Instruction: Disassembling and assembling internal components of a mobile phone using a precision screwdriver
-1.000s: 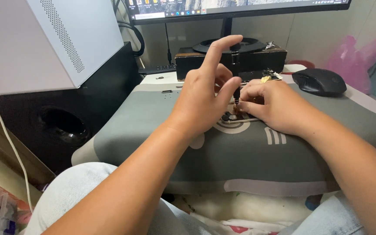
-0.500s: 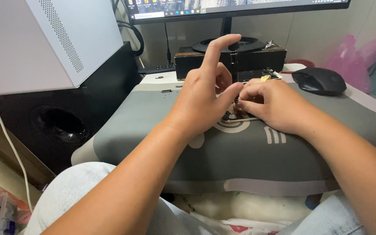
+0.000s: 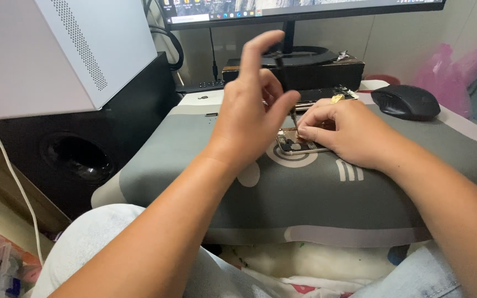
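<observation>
- Head view: the left hand point(image 3: 249, 113) is raised over a grey mat point(image 3: 194, 165) that covers the surface. Its forefinger points up and its thumb stretches toward the right hand.
- A thin dark tool point(image 3: 292, 117) stands nearly upright between the two hands. The left thumb and a curled finger seem to pinch its shaft, but the hand hides the contact, so I cannot tell whether that grip is clenched.
- The right hand point(image 3: 349, 132) rests low on the mat with its fingertips pressed onto the top edge of an opened phone point(image 3: 299, 144); this grip is closed on the phone, pinning it down.
- The phone lies flat near the middle of the mat, just below the left thumb, with its inner parts showing. The tool's tip meets it at the upper edge.
- A black mouse point(image 3: 406, 102) sits on the mat to the right, well apart from the hands.
- Behind the hands stands a dark box point(image 3: 327, 69) under a monitor point(image 3: 305, 8) stand.
- A white computer case point(image 3: 56, 49) sits at the left on top of a black speaker point(image 3: 78, 154).
- A pink plastic bag point(image 3: 448, 66) lies at the far right.
</observation>
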